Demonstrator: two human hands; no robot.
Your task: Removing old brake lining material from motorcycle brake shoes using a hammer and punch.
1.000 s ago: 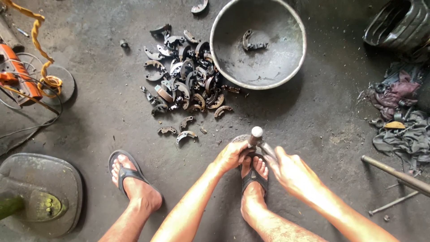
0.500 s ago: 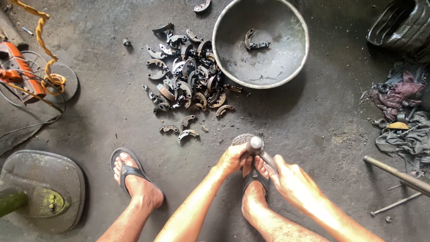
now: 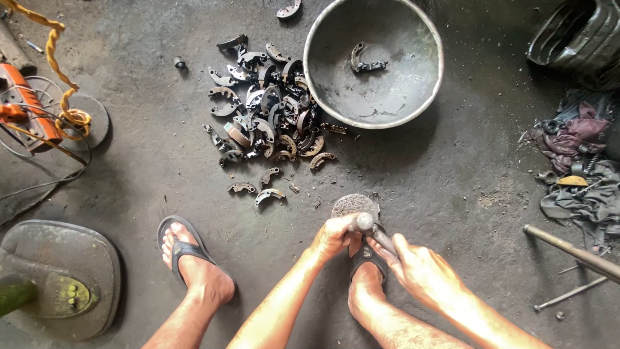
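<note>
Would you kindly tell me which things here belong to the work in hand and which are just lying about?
In hand:
left hand
right hand
grey metal rod with rounded end
round rough grey disc
pile of curved dark metal shoes
large round metal basin

Lying about:
orange power tool
yellow rope
crumpled rags
long wooden handle

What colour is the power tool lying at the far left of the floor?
Orange, with a yellow cord coiled beside the power tool; the head view shows it.
</note>
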